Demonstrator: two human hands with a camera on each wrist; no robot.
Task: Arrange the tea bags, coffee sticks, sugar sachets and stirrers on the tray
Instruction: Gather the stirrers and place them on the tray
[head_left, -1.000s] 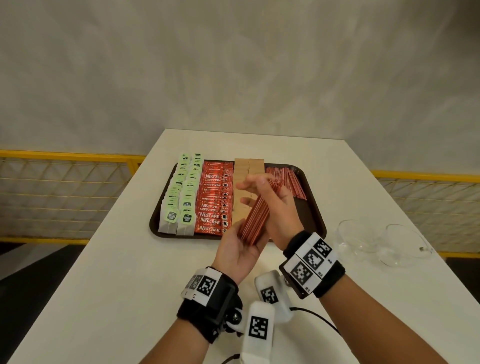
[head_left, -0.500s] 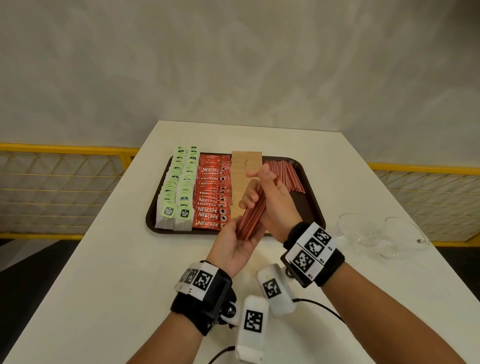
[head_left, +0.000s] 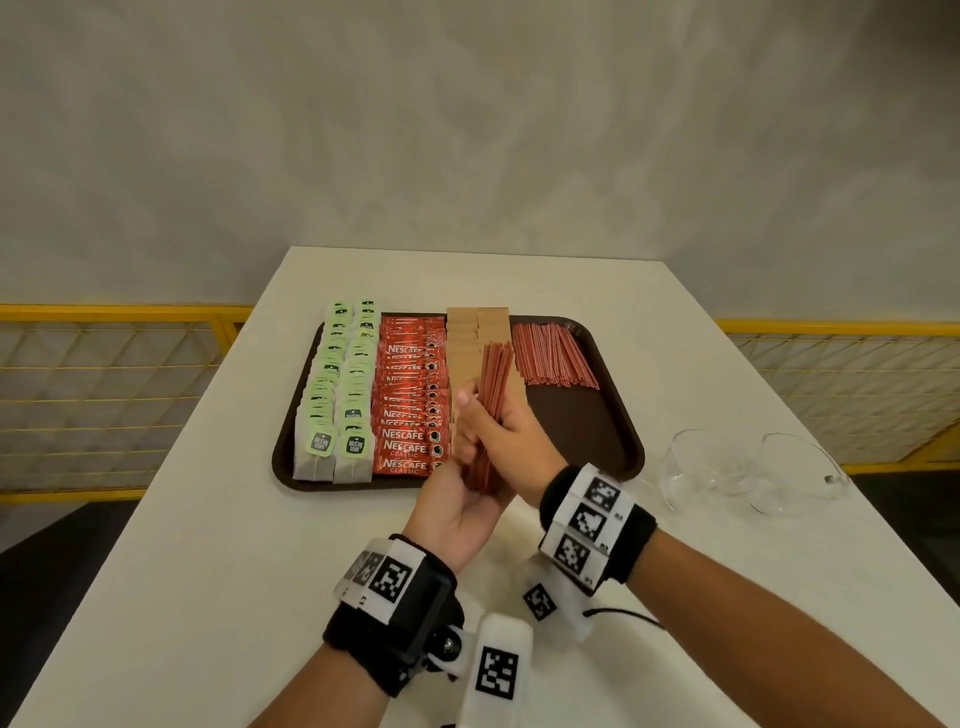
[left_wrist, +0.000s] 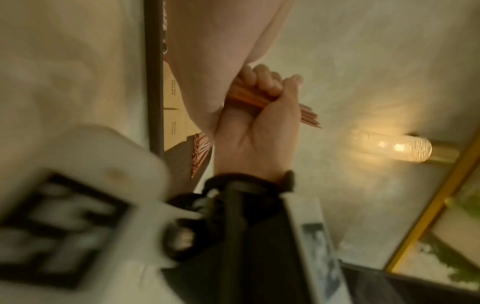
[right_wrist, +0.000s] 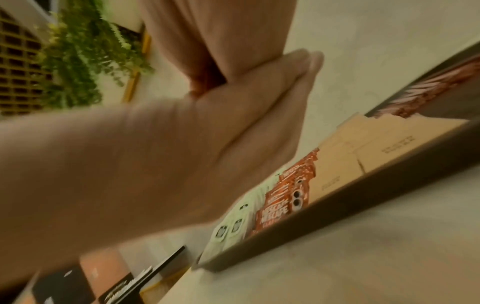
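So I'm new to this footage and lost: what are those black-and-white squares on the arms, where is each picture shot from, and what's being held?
No machine here: a person works with bare hands. The patterned squares sit on bands carrying wrist cameras. The wide picture comes from a head camera; the two blurry ones look along each wrist. On the white table a brown tray holds rows of tea bags, red coffee sticks, brown sugar sachets and a pile of red stirrers. Two glass bowls stand beside it. The left hand and right hand together grip a bundle of stirrers above the tray.
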